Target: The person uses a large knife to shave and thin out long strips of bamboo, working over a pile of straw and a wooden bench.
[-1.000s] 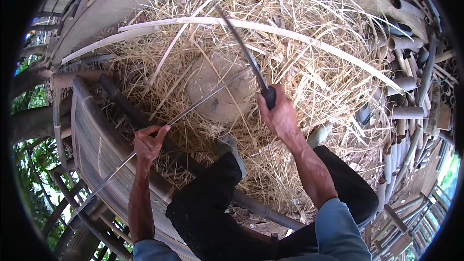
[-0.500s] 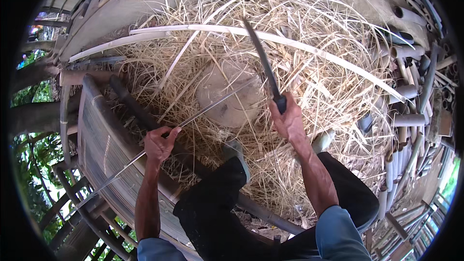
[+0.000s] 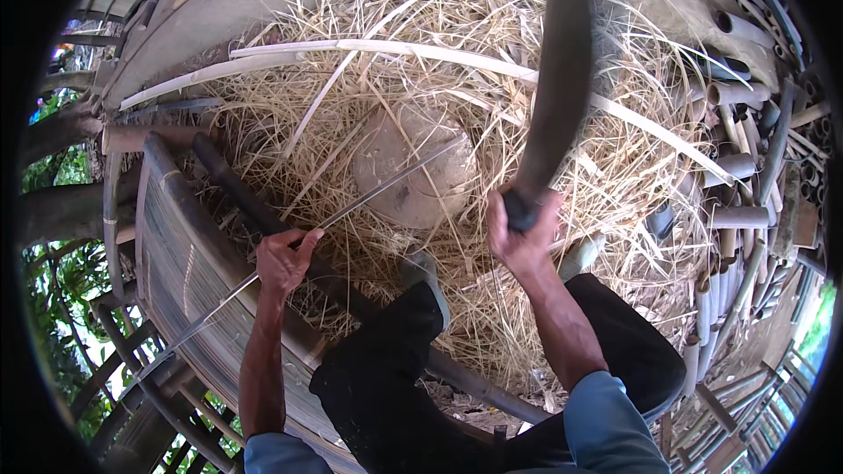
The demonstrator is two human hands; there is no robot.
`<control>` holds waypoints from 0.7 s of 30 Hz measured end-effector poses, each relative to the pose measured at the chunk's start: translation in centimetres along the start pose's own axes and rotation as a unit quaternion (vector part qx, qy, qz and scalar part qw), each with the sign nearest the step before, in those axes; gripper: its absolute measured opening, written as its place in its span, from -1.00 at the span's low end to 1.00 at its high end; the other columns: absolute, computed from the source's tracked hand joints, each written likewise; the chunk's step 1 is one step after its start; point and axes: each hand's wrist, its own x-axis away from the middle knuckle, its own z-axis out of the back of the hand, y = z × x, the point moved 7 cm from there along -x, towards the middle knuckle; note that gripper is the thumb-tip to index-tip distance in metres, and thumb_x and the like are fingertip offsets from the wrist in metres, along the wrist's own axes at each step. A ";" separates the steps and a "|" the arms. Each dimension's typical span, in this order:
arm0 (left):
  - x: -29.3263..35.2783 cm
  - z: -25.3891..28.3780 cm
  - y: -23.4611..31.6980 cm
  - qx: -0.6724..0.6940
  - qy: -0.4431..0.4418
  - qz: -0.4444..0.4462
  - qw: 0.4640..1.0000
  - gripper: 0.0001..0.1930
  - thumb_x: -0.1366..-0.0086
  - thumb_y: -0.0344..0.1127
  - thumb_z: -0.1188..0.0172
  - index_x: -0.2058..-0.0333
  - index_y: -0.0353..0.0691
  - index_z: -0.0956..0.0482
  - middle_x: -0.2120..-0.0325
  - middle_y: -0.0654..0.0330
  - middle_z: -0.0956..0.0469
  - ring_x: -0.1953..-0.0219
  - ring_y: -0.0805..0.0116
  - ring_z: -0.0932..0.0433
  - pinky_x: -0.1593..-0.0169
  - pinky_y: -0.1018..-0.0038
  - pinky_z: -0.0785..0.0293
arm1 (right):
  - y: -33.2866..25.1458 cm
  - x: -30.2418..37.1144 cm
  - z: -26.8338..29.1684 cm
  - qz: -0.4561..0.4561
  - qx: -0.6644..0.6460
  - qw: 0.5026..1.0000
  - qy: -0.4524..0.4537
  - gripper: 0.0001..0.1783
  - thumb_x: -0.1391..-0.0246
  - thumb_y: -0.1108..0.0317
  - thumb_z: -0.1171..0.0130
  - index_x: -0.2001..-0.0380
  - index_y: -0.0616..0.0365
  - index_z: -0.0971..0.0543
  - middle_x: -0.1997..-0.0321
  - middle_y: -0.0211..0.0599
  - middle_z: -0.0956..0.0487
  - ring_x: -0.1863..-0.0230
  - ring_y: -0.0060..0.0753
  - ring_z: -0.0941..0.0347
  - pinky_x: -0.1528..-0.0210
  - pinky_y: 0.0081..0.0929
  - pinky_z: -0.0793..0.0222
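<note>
My left hand (image 3: 284,261) is closed round a long thin strip (image 3: 373,194), which looks like split bamboo. Its far end lies over a round chopping block (image 3: 413,177), and the other end runs down to the lower left past a slatted bench. In my right hand (image 3: 525,233) is a machete (image 3: 562,79), gripped by its dark handle, the broad blade raised and pointing away from me. The blade is apart from the strip and block, and it covers part of a pale curved strip behind it.
Pale shavings (image 3: 492,298) surround the block and my feet. A long pale strip (image 3: 421,51) arches across the far side. The slatted bamboo bench (image 3: 189,237) stands at left. Several cut bamboo tubes (image 3: 736,168) are stacked at right. A dark pole (image 3: 237,189) slants beside the bench.
The machete has swung up, and its blade now shows its broad side and looks much larger. My right hand has turned with it. My left hand and the strip have barely moved.
</note>
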 end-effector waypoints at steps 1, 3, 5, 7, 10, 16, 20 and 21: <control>-0.1 0.0 0.4 0.002 -0.004 -0.001 1.000 -0.64 -0.21 -0.01 -0.40 0.54 -0.19 -0.70 0.78 0.00 -0.39 0.73 0.03 -0.36 0.58 0.23 -0.29 | -0.5 -0.7 0.1 0.010 0.049 0.999 -0.017 -0.53 -0.20 0.32 -0.26 0.03 0.33 -0.25 0.55 0.04 -0.58 0.57 -0.03 -0.63 0.57 -0.26 -0.59; -0.5 -0.3 0.9 0.002 -0.011 -0.011 1.000 -0.65 -0.21 0.00 -0.40 0.52 -0.18 -0.71 0.77 0.01 -0.42 0.73 0.04 -0.38 0.57 0.24 -0.31 | 6.8 -0.2 -1.3 -0.113 0.183 0.965 -0.149 -0.59 -0.23 0.27 -0.22 0.10 0.36 -0.31 0.53 0.17 -0.60 0.56 0.18 -0.60 0.63 -0.17 -0.50; -0.8 -1.0 0.8 -0.001 0.005 -0.019 1.000 -0.68 -0.22 0.00 -0.40 0.48 -0.16 -0.74 0.76 0.02 -0.44 0.73 0.07 -0.41 0.56 0.26 -0.32 | 6.9 -1.9 -1.3 -0.071 0.181 0.971 -0.141 -0.61 -0.24 0.25 -0.21 0.13 0.35 -0.34 0.52 0.21 -0.60 0.55 0.24 -0.59 0.65 -0.14 -0.47; 1.0 -0.1 0.4 -0.014 -0.013 0.003 1.000 -0.66 -0.23 0.00 -0.39 0.51 -0.16 -0.72 0.76 0.04 -0.44 0.73 0.08 -0.42 0.56 0.25 -0.32 | 2.2 -0.9 -0.7 -0.066 0.119 0.978 -0.156 -0.65 -0.22 0.27 -0.23 0.16 0.31 -0.38 0.56 0.08 -0.60 0.59 0.05 -0.60 0.67 -0.20 -0.43; 0.2 0.3 0.8 -0.027 -0.013 -0.004 1.000 -0.66 -0.25 -0.03 -0.36 0.52 -0.19 -0.68 0.71 0.06 -0.50 0.68 0.07 -0.48 0.54 0.24 -0.35 | -1.3 -1.4 1.1 -0.129 0.066 0.979 -0.141 -0.67 -0.23 0.29 -0.23 0.16 0.30 -0.39 0.61 -0.12 -0.57 0.65 -0.20 -0.55 0.68 -0.29 -0.42; 3.7 4.6 -0.8 -0.092 0.022 -0.204 0.974 -0.78 -0.29 -0.16 -0.31 0.38 -0.21 -0.63 0.49 0.10 -0.62 0.45 0.09 -0.59 0.47 0.31 -0.40 | -4.3 -1.5 10.1 -0.126 0.018 0.992 -0.003 -0.70 -0.29 0.18 -0.20 0.13 0.16 -0.40 0.64 -0.47 -0.37 0.72 -0.62 -0.29 0.77 -0.57 -0.29; 6.6 9.0 -6.6 0.009 -0.006 -0.082 0.997 -0.87 -0.30 -0.26 -0.29 0.35 -0.18 -0.62 0.48 0.04 -0.58 0.53 0.16 -0.51 0.53 0.40 -0.28 | -6.6 -2.0 14.8 -0.122 0.029 0.990 0.058 -0.63 -0.30 0.06 -0.18 0.21 0.16 -0.41 0.63 -0.53 -0.32 0.71 -0.64 -0.25 0.72 -0.56 -0.29; 5.2 10.6 -3.5 0.091 -0.038 -0.058 0.993 -0.91 -0.32 -0.34 -0.25 0.32 -0.21 -0.59 0.48 -0.02 -0.55 0.55 0.19 -0.51 0.55 0.38 -0.31 | -6.8 -2.0 16.6 -0.117 0.009 0.990 0.082 -0.63 -0.27 0.07 -0.22 0.24 0.16 -0.42 0.62 -0.52 -0.34 0.70 -0.63 -0.26 0.69 -0.57 -0.23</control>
